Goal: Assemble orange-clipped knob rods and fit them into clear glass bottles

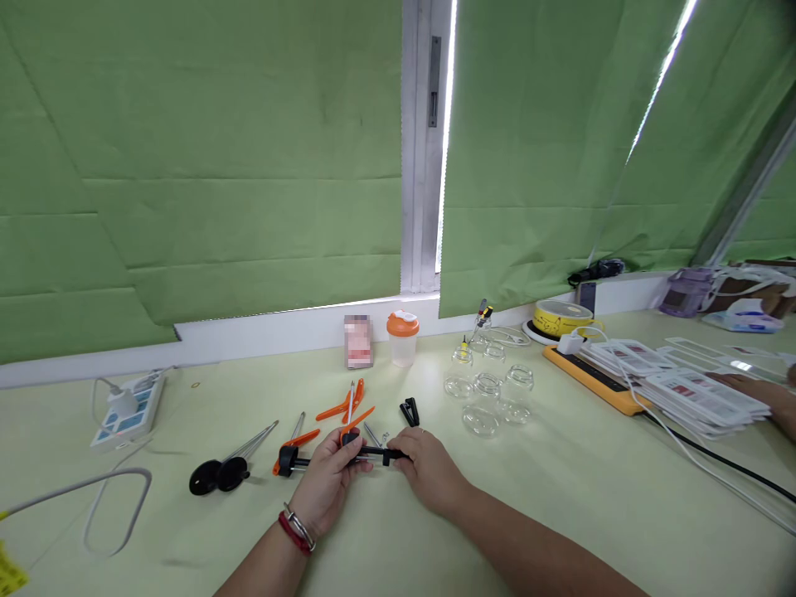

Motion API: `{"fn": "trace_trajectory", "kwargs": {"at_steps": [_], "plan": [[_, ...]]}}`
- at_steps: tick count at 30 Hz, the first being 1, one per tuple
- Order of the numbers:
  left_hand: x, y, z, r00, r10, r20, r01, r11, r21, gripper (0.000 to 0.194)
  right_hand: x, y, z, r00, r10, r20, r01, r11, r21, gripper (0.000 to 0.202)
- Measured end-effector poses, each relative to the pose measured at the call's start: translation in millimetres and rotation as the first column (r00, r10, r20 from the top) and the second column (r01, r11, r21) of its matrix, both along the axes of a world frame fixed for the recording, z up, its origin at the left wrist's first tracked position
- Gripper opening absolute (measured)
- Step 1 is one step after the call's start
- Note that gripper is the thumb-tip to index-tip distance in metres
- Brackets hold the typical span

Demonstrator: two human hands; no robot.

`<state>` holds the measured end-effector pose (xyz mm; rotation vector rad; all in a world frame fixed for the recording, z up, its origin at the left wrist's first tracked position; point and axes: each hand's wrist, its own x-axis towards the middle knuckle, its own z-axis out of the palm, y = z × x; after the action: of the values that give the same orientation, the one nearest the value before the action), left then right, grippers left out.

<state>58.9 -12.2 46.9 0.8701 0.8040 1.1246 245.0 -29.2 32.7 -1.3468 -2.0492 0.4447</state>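
My left hand [336, 468] grips a slim black rod-like part [373, 452] near the middle of the table. An orange blade-shaped piece [357, 420] and a thin metal rod rise beside those fingers; whether they are joined to the black part is unclear. At the black part's right end, the fingers of my right hand [429, 466] are closed around it. Another black piece with a round end [288, 461] lies just left of my left hand, by an orange piece [304, 439]. Beyond my hands lie more orange pieces [339, 406] and a small black forked piece [410, 411].
Two black discs with metal rods [219, 476] lie left, near a power strip [130, 406]. Several glass jars [488, 398] stand right of an orange-lidded cup [403, 338]. Farther right are stacked white cards [677, 390], an orange-edged board [590, 381] and another person's hand [762, 394].
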Motion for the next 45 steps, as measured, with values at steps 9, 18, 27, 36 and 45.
{"fn": "trace_trajectory", "kwargs": {"at_steps": [9,18,27,36,45], "plan": [[0.0,-2.7,-0.8,0.994,-0.112,0.001,0.112,0.994,-0.011,0.015,-0.5,-0.8,-3.7,0.995,0.059,-0.084,-0.055,0.997,0.049,0.03],[2.8,-6.5,-0.6,0.992,-0.119,-0.039,0.12,0.992,0.028,0.034,-0.6,-1.8,-5.1,0.995,0.078,-0.068,-0.074,0.995,0.06,0.026],[7.9,-7.9,1.7,0.987,-0.074,-0.145,0.082,0.995,0.052,0.031,-2.3,-1.9,-5.2,0.994,0.077,-0.083,-0.071,0.995,0.073,0.025],[7.5,-8.4,1.8,0.986,-0.057,-0.158,0.067,0.996,0.061,0.036,-2.4,-1.8,-4.1,0.989,0.095,-0.111,-0.086,0.993,0.084,0.025],[6.5,-6.2,-3.1,0.986,-0.052,-0.16,0.06,0.997,0.046,0.039,-1.8,-2.7,-4.2,0.986,0.1,-0.133,-0.092,0.994,0.066,0.026]]}}
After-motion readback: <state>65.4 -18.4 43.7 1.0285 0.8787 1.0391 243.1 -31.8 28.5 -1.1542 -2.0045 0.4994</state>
